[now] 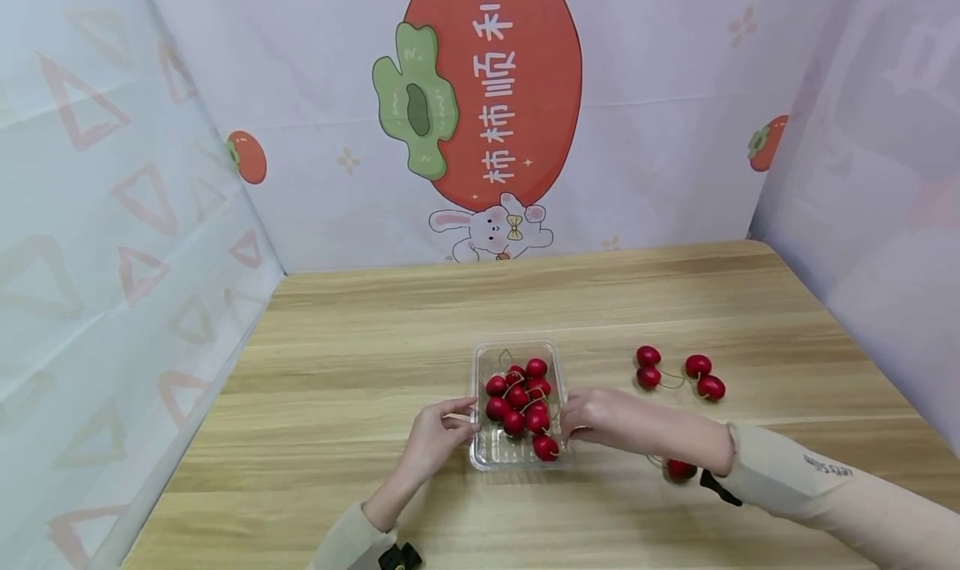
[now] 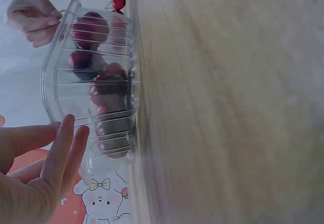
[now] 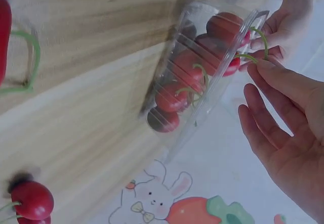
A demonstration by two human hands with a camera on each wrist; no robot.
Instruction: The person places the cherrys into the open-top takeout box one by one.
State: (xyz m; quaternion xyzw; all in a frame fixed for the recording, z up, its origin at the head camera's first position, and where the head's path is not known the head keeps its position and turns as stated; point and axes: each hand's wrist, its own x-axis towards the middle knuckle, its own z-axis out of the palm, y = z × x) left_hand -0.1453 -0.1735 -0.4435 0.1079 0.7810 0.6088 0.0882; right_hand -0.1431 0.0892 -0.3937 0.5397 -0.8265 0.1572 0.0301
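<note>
A clear plastic box point(image 1: 487, 457) holding several red cherries point(image 1: 517, 397) stands between both hands. My left hand point(image 1: 437, 437) touches its left side; in the left wrist view the extended fingers point(image 2: 59, 155) rest against the rim and outer wall. My right hand point(image 1: 600, 420) is at the right rim. In the right wrist view, its thumb and forefinger pinch green cherry stems point(image 3: 248, 57) at the rim, with the other fingers spread apart. The cherries on those stems hang at the box's edge, partly hidden behind the rim.
Two cherry pairs lie right of the box, one nearer point(image 1: 648, 367) and one farther right point(image 1: 705, 377). Another cherry point(image 1: 680, 470) is partly covered by the right forearm. The wooden table point(image 1: 337, 345) meets printed cloth walls point(image 1: 660, 137) at the back and sides.
</note>
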